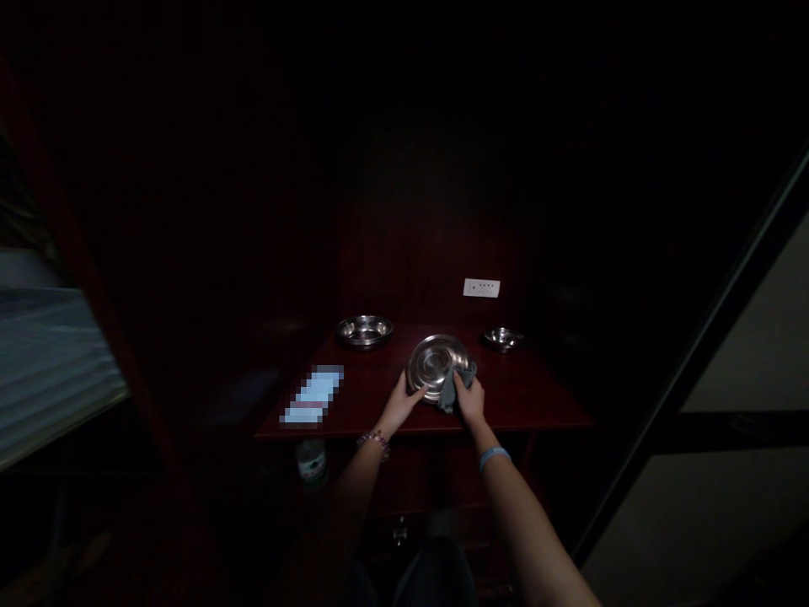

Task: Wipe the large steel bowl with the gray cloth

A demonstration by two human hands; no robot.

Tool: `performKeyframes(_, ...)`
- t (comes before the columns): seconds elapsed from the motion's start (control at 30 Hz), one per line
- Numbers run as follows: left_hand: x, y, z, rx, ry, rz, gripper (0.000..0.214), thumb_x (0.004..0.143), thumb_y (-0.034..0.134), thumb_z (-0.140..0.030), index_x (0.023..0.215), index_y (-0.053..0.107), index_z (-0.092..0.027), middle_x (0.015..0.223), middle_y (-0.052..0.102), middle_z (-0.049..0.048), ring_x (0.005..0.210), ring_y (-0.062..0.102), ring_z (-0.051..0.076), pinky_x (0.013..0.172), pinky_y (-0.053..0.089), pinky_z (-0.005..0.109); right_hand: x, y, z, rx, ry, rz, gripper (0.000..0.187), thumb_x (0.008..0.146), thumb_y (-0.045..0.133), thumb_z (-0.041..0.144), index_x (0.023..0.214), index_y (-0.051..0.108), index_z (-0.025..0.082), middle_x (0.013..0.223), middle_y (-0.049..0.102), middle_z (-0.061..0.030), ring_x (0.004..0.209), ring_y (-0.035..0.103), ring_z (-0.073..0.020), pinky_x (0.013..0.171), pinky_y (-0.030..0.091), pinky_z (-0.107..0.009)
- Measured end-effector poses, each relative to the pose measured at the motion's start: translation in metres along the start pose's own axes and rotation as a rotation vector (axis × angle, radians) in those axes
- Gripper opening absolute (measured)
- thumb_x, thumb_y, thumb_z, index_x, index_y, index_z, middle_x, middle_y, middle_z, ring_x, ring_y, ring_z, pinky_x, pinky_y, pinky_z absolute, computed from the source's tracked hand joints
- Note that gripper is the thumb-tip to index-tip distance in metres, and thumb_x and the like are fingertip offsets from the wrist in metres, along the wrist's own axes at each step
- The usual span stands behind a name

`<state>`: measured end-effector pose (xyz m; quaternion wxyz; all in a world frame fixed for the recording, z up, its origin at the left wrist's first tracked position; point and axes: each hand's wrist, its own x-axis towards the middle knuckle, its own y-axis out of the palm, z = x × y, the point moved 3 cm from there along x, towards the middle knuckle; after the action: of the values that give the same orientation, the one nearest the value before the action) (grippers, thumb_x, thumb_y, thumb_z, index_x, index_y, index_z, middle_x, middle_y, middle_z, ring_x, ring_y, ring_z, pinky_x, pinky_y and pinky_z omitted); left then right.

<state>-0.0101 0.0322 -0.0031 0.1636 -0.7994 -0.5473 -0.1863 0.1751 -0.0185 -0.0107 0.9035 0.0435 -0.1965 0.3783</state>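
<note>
My left hand (403, 402) grips the lower left rim of a shiny metal plate (433, 362), thumb on the near face. The plate is tilted up toward me above the dark red shelf (379, 406). In my right hand (470, 400) is a grey-green cloth (447, 393), closed between the fingers and pressed against the plate's right side. Fingers behind the plate are hidden. Farther back on the left sits a round metal dish (365, 332). At the back right lies a smaller metal bowl (503, 339).
A pixelated bright flat thing (314, 394) lies on the shelf's left side. A white socket plate (481, 288) is on the back wall. Below the shelf's front edge, at left, stands a jar-like container (312, 461). Dark panels rise on both sides.
</note>
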Motion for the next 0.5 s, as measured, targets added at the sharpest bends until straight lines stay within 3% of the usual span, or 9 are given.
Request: performKeyframes(0.5, 0.0028, -0.0048, 0.0042, -0.010, -0.038, -0.060, 0.055, 0.078, 0.062, -0.026, 0.131, 0.053, -0.015, 0.136, 0.059, 0.0114, 0.126, 0.054, 0.023, 0.114, 0.034, 0.040, -0.0009, 0.0011, 0.0038, 0.025, -0.002, 0.015, 0.040, 0.077, 0.064, 0.050, 0.094, 0.073, 0.016, 0.097, 0.076, -0.0113, 0.091, 0.070, -0.0254, 0.079, 0.053, -0.032)
